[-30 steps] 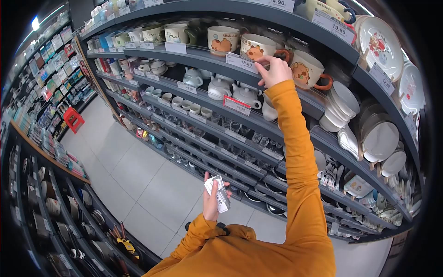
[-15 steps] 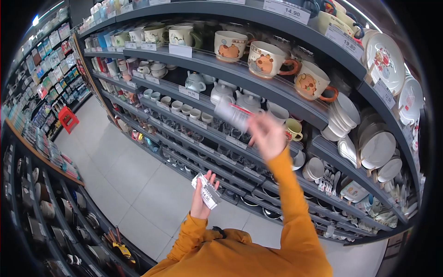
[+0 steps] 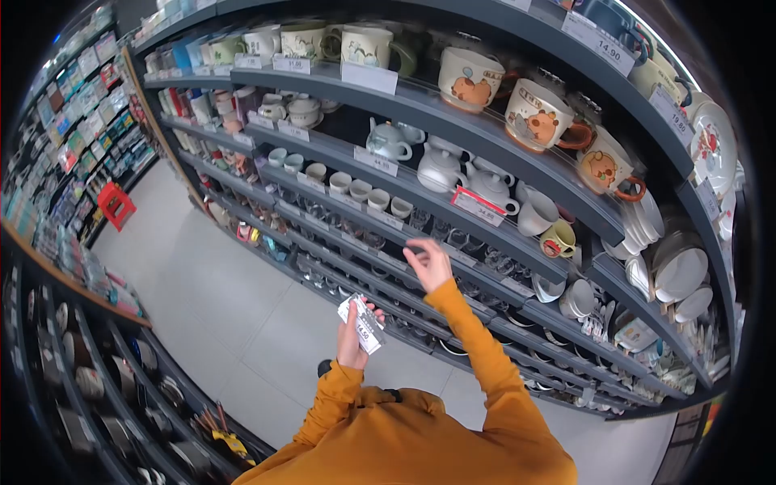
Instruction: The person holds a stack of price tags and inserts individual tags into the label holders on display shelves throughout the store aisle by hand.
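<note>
My left hand (image 3: pixel 352 339) is closed round a small stack of white price tags (image 3: pixel 369 330); the top one reads 14.50. In front of the glassware shelves hovers my right hand (image 3: pixel 430 265), fingers loosely curved, thumb and index apart, nothing visible between them. Up and to its right, a red-edged price tag (image 3: pixel 478 207) sits on the shelf edge below the white teapots (image 3: pixel 490 184). A pale blue teapot (image 3: pixel 390 141) stands further left on that shelf, with another price tag (image 3: pixel 376 161) beneath it.
Mugs with orange animal pictures (image 3: pixel 540 117) line the shelf above. Small cups (image 3: pixel 360 191) stand left of the teapots, bowls and plates (image 3: pixel 681 267) to the right. A red stool (image 3: pixel 115 205) is on the aisle floor (image 3: pixel 202 267). Another shelf unit (image 3: pixel 89 356) lies at lower left.
My right hand has let go of the red-edged price tag, which now sits on the teapot shelf edge, and has drawn down and left. The view has shifted; my left hand still holds its tags.
</note>
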### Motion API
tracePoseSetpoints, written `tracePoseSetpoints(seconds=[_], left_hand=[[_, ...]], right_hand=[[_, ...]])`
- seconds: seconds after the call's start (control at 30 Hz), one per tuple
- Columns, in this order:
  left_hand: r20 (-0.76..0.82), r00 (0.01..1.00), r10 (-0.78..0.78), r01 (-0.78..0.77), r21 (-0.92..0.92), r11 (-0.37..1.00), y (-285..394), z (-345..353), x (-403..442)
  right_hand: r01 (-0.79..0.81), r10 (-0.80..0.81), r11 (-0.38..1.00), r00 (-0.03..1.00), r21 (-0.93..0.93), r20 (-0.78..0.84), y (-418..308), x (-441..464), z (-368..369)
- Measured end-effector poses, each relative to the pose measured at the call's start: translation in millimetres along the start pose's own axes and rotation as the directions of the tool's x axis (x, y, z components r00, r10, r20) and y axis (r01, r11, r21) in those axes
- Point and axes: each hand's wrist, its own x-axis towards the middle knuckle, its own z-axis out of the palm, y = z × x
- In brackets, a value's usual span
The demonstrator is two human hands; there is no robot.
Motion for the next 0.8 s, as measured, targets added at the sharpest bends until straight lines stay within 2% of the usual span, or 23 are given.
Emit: tracePoseSetpoints(seconds=[0.03, 0.07, 0.17, 0.3, 0.43, 0.47, 0.57, 0.63, 0.67, 0.7, 0.73, 0.77, 0.8], left_hand=[[0.013, 1.0, -0.014, 0.014, 0.049, 0.999, 10, -5, 8], [0.029, 0.999, -0.029, 0.026, 0.096, 0.995, 21, -8, 15], [0.078, 0.995, -0.065, 0.048, 0.205, 0.978, 58, -14, 32], [0.113, 0.991, -0.069, 0.042, 0.231, 0.972, 99, -32, 55], [0.069, 0.988, -0.136, 0.116, 0.244, 0.963, 125, -48, 83], [0.062, 0.984, -0.168, 0.15, 0.232, 0.961, 129, -52, 89], [0.112, 0.96, -0.257, 0.237, 0.165, 0.957, 142, -57, 104], [0.133, 0.954, -0.267, 0.251, 0.123, 0.96, 142, -57, 113], [0.141, 0.952, -0.27, 0.258, 0.099, 0.961, 140, -56, 115], [0.149, 0.951, -0.27, 0.262, 0.071, 0.962, 138, -54, 117], [0.177, 0.947, -0.268, 0.26, 0.068, 0.963, 138, -52, 116], [0.207, 0.938, -0.277, 0.26, 0.105, 0.96, 136, -53, 117], [0.233, 0.93, -0.283, 0.257, 0.138, 0.956, 133, -56, 118]], right_hand=[[0.053, -0.061, 0.994, 0.994, -0.095, -0.087, 8, 21, 11], [0.035, -0.058, 0.978, 0.993, -0.206, -0.105, 13, 38, 18], [-0.057, -0.044, 0.773, 0.989, -0.632, -0.142, 40, 72, 43], [-0.19, 0.113, 0.828, 0.978, -0.527, -0.175, 32, 83, 59], [-0.191, 0.104, 0.887, 0.97, -0.42, -0.222, 30, 84, 60], [-0.17, 0.056, 0.875, 0.966, -0.454, -0.253, 26, 82, 60], [-0.13, -0.003, 0.925, 0.937, -0.356, -0.348, -16, 64, 60], [-0.074, 0.003, 0.984, 0.915, -0.159, -0.403, -14, 41, 71], [-0.097, 0.097, 0.995, 0.93, 0.018, -0.356, -7, 24, 83], [-0.056, 0.082, 0.994, 0.949, 0.095, -0.304, -10, 8, 96], [-0.167, 0.233, 0.938, 0.953, 0.304, -0.195, -4, -10, 114], [-0.24, 0.319, 0.868, 0.94, 0.435, -0.119, -11, -23, 129], [-0.275, 0.362, 0.833, 0.927, 0.481, -0.095, -16, -32, 140]])
